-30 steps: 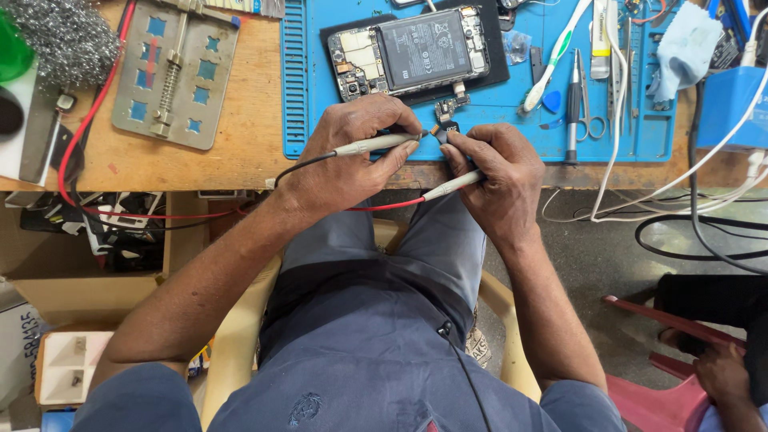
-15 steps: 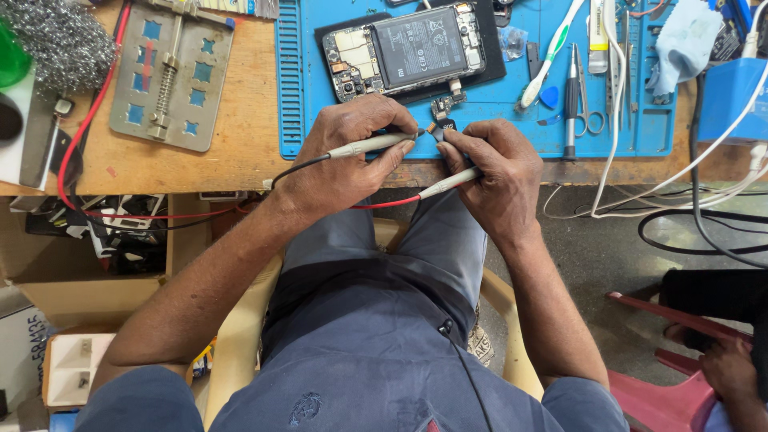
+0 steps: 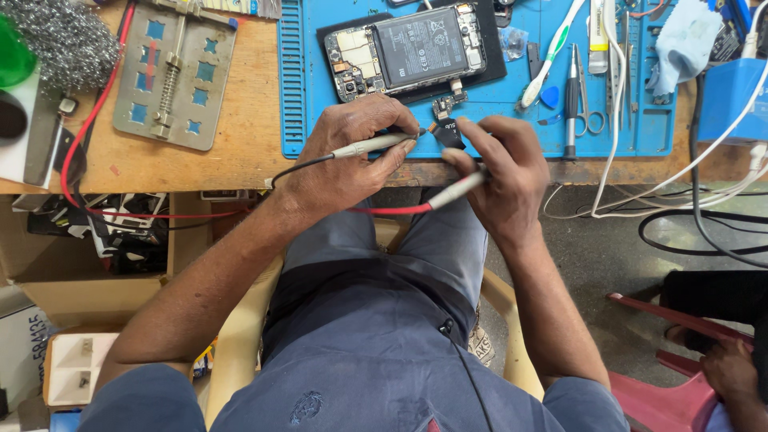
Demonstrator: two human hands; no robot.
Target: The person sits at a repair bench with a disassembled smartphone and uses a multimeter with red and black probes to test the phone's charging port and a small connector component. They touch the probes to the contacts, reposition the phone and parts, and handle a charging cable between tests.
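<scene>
Left hand (image 3: 348,156), frame centre: closed around a grey test probe (image 3: 376,144) with black lead. Right hand (image 3: 500,172), just right of it: gripping a second probe (image 3: 458,190) with red lead and pinching a small black part (image 3: 450,132). Opened phone (image 3: 412,48), upper centre, on blue mat (image 3: 496,96) atop wooden counter (image 3: 248,128). Metal jig (image 3: 172,72), upper left.

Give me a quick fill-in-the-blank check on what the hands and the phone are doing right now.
1. The left hand holds a probe whose lead is ____.
2. The right hand holds a probe whose lead is ____.
3. The opened phone lies on a mat coloured ____.
4. Both probe tips meet at a small black part pinched by the ____ hand.

Missing words: black; red; blue; right
</scene>
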